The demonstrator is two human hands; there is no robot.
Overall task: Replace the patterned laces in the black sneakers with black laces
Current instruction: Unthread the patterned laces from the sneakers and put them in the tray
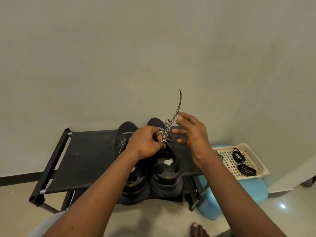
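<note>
Two black sneakers stand side by side on a black rack [82, 151], the left sneaker [123, 137] partly behind my arm and the right sneaker [165, 175] in front of me. My left hand [145, 144] pinches the patterned lace [172, 117] down at the right sneaker's eyelets. The lace's free end flicks up in the air, its black tip high against the wall. My right hand [191, 134] hovers beside the lace with fingers spread, holding nothing. Two coiled black laces [246, 170] lie in a cream basket [256, 161] to the right.
The cream basket sits on a blue stool [253, 189] right of the rack, and another patterned lace [219, 155] hangs at the basket's near edge. A plain wall rises behind the rack. My bare toes [198, 230] show on the tiled floor.
</note>
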